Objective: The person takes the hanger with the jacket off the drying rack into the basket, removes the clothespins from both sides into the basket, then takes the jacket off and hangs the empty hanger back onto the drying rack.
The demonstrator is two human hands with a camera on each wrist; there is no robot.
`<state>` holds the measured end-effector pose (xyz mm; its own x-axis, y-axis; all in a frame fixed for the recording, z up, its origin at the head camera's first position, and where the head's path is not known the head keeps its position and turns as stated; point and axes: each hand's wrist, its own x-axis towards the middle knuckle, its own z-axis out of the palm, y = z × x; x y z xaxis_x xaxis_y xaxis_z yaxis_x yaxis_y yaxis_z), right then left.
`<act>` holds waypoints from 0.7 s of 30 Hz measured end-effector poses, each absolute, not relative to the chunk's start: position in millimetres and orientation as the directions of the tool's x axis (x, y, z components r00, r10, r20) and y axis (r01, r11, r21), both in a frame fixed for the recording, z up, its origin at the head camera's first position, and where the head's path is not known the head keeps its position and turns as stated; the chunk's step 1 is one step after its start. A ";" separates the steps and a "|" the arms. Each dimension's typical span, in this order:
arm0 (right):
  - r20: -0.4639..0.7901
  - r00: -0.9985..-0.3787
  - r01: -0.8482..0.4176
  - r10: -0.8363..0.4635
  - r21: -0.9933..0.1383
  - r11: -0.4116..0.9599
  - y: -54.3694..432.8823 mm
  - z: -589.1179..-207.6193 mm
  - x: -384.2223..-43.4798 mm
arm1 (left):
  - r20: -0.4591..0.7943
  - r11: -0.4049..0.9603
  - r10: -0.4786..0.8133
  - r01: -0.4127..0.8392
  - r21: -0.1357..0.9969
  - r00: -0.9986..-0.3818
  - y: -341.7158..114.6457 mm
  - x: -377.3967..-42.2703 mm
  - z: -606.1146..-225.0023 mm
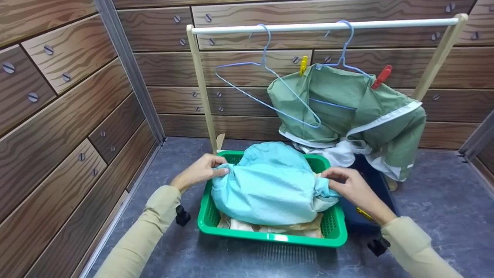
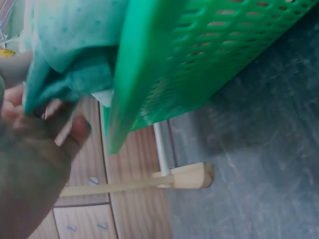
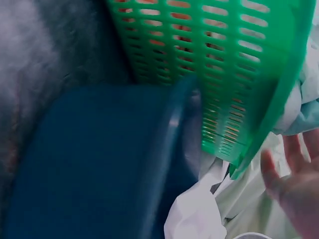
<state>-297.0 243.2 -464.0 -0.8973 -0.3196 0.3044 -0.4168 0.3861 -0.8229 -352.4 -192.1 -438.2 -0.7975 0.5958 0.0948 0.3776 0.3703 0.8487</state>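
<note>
At centre frame, left hand (image 1: 200,172) and right hand (image 1: 354,188) pinch opposite sides of the cloth (image 1: 270,189), apparently to hold it spread.

"How are you reaching?"

"My left arm (image 1: 141,231) and my right arm (image 1: 417,247) both stretch out in front, far apart."

"And at the ends?"

"My left hand (image 1: 201,170) points in toward the middle and does a little pinch. My right hand (image 1: 351,187) points in too, and it pinches the same way."
</note>
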 end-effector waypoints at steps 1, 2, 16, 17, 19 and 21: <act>0.302 -0.904 -0.408 -0.301 -0.817 0.408 242.9 -465.4 -295.0 | 0.085 0.390 0.578 0.366 0.845 -0.812 -192.4 -351.8 -440.4; 0.300 -0.912 -0.399 -0.280 -0.809 0.431 241.7 -465.8 -292.7 | 0.079 0.410 0.552 0.353 0.841 -0.830 -192.7 -351.6 -442.6; 0.311 -0.950 -0.279 -0.015 -0.831 0.481 247.6 -486.1 -289.3 | 0.069 0.608 0.059 0.091 0.788 -0.996 -182.7 -347.0 -459.6; 0.305 -0.952 -0.269 -0.003 -0.836 0.479 247.3 -485.9 -290.2 | 0.087 0.614 0.056 0.103 0.782 -0.995 -181.6 -347.0 -460.4; 0.297 -0.955 -0.254 0.016 -0.841 0.478 246.6 -485.5 -292.0 | 0.120 0.625 0.063 0.133 0.769 -0.991 -179.9 -347.2 -461.5; 0.292 -0.956 -0.243 0.026 -0.838 0.489 246.1 -485.6 -294.1 | 0.146 0.638 0.076 0.160 0.753 -0.986 -179.0 -348.7 -463.9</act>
<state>-294.1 246.1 -485.6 -0.9560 0.0258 0.2924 -0.2430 0.4889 -0.8378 -348.7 -179.0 -463.9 -0.9864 0.0756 0.1460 0.1603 0.6379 0.7533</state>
